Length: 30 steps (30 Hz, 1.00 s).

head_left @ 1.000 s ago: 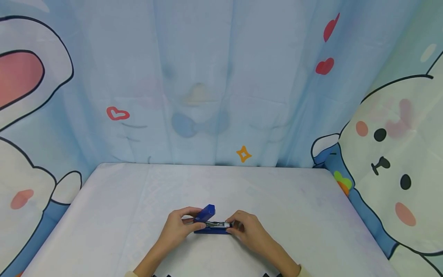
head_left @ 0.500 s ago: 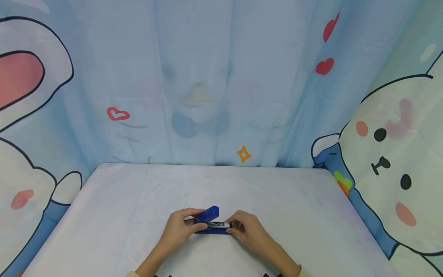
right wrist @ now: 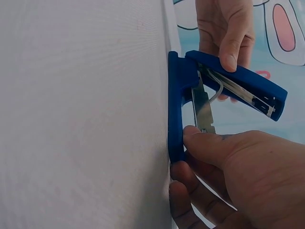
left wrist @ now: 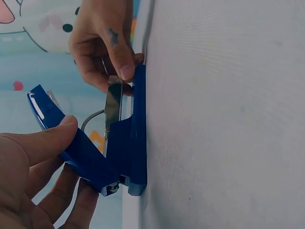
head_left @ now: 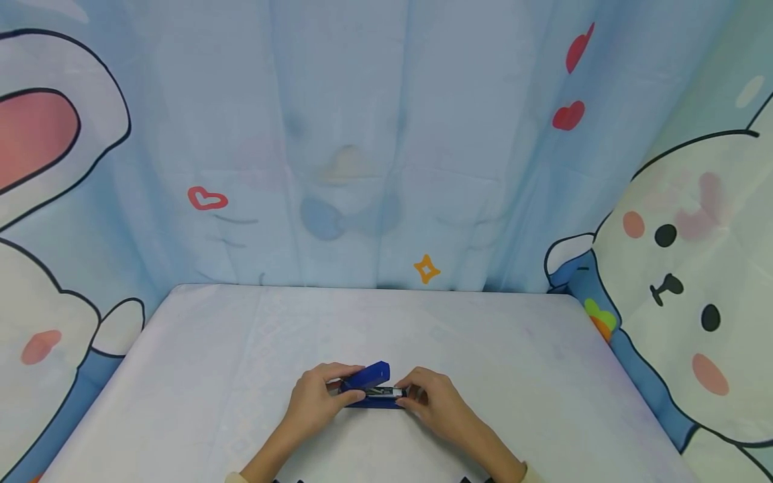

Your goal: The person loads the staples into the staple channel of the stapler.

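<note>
A blue stapler (head_left: 376, 404) stands on the white-covered table, its base along the surface and its top cover (left wrist: 86, 155) swung up at an angle. My left hand (head_left: 316, 397) grips that cover near the hinge end, thumb on one side and fingers on the other. At the opposite end, my right hand (head_left: 436, 400) pinches the tip of the metal magazine (right wrist: 204, 113), with fingertips right at the base's front end. A thin curved spring rod (right wrist: 221, 90) links cover and magazine. The staple channel inside is partly hidden by the cover and hands.
The white tablecloth (head_left: 483, 349) spreads around the stapler to the table's far edge. Behind it hangs a light blue curtain (head_left: 459, 168) printed with hearts and cartoon animals.
The stapler's top cover has tilted lower towards the base, its free end moving right and down. My left hand has shifted slightly right with it. The right hand stays in place.
</note>
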Available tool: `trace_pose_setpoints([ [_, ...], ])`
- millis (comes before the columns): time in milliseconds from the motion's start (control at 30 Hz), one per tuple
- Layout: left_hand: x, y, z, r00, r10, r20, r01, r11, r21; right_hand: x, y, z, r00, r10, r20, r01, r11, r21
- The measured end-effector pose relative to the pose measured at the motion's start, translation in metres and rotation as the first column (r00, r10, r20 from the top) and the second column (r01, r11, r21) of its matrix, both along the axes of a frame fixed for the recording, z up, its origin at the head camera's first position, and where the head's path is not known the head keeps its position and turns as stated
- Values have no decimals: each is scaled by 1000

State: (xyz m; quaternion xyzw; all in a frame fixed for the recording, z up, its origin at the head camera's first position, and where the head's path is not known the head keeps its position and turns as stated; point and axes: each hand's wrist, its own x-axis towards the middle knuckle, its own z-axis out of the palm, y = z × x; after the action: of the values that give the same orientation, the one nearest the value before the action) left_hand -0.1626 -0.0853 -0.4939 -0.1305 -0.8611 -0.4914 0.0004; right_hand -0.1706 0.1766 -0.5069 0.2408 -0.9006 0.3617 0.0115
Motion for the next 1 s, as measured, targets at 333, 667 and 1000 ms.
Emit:
trace_pose_setpoints([
  [333, 1, 2, 2, 999, 13, -37, -15, 999, -49, 0, 0, -2, 1000, 4, -13, -4, 1000, -14],
  [667, 1, 5, 0, 994, 25, -109, -38, 992, -120, -1, 1, -2, 1000, 8, -14, -9, 1000, -19],
  [1000, 3, 7, 5, 993, 42, -113, -61, 983, -173, -2, 1, -2, 1000, 5, 2, -5, 1000, -25],
])
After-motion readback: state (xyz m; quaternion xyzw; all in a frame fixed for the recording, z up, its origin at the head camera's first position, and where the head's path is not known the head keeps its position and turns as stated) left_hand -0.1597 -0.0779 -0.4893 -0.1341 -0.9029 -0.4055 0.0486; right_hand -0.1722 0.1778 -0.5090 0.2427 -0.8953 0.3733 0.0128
